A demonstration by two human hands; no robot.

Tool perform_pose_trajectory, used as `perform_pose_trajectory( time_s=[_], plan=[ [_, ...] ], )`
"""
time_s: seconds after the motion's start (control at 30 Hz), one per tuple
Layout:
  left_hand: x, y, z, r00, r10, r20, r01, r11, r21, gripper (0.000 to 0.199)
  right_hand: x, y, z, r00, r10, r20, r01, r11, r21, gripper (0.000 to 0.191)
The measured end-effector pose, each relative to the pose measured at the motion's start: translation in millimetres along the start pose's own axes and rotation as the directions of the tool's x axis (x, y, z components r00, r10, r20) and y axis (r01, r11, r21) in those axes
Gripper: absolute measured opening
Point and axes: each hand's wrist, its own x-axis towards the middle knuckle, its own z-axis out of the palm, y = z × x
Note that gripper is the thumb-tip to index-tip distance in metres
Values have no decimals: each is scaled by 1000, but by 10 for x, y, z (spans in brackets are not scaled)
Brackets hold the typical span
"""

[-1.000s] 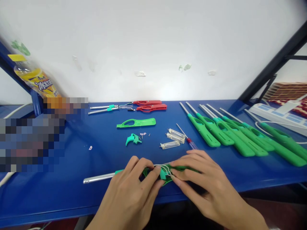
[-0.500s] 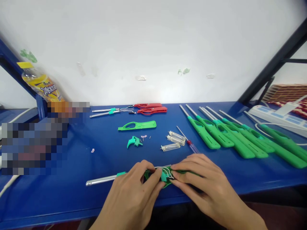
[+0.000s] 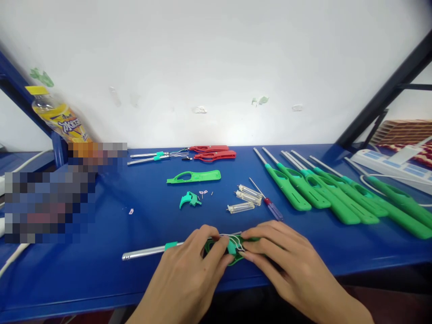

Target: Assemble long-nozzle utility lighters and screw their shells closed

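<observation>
At the table's front edge, an opened green gas lighter (image 3: 145, 253) lies with its long silver tube pointing left. White wires (image 3: 233, 238) run over its green handle half. My left hand (image 3: 191, 267) is closed on the handle, its thumb and fingers pinching around a teal part (image 3: 231, 247) inside. My right hand (image 3: 286, 254) grips the handle's right end, fingertips pressed together by the wire ends. What those fingertips hold, beyond the handle, is mostly hidden. Behind the hands lie a loose green handle half (image 3: 202, 176) and a teal trigger piece (image 3: 189, 200).
Clear fuel tanks (image 3: 241, 207) and a screwdriver (image 3: 272, 209) lie beyond my right hand. Several green lighters (image 3: 286, 186) line the right side, near a white power strip (image 3: 388, 166). Red lighter handles (image 3: 216, 155) lie at the back. A drink bottle (image 3: 64, 119) stands at left.
The view has shifted very slightly. Both hands stay on the lighter, with only small finger movement; my right hand sits slightly lower, showing more of the screwdriver handle.
</observation>
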Motion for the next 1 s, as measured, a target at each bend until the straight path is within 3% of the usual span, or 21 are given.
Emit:
perform_pose_trajectory(
  time_s=[0.23,0.5,0.83,1.0],
  plan=[
    [-14,5,8,997,13,70,-12,1000,-4,38,-2,-32,18,1000,-11,-15,10,999,-39,10],
    [-20,-4,34,998,8,57,-9,999,32,34,-7,-20,27,999,-33,-28,32,999,-26,10],
    [-51,-46,29,985,54,163,-69,994,82,35,27,-28,13,998,-56,16,57,998,-17,10],
    [-56,-83,93,990,94,108,-107,986,126,38,36,-10,22,1000,-21,7,22,998,-55,18]
  ],
)
